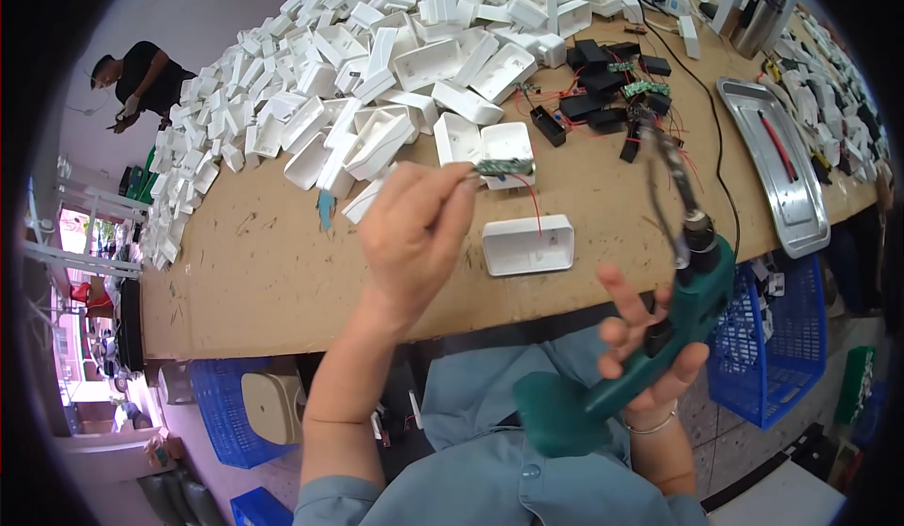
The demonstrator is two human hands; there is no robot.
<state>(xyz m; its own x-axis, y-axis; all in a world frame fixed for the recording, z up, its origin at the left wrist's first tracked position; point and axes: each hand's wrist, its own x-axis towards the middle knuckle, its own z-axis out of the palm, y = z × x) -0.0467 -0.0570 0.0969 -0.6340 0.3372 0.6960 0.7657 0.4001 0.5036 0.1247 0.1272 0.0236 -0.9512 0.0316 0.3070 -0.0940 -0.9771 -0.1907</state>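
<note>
My left hand (414, 229) is raised over the middle of the table, thumb and fingers pinching one end of a small green circuit board (506, 166). A red wire hangs from the board toward a white plastic case (529, 255), which lies open side up below it. My right hand (640, 347) grips a dark green cordless drill (673, 309) by its handle, some fingers spread loosely. The drill's nose points up and away; its long metal tip is blurred. Behind the circuit board, two more open white cases (508, 140) stand side by side.
A big heap of white plastic cases (424, 60) covers the far table. Black parts (593, 83) with red wires and boards lie right of it. Further right are a metal tray (786, 206) holding a red stick, and a black cable (718, 121). Blue crates (767, 356) stand below.
</note>
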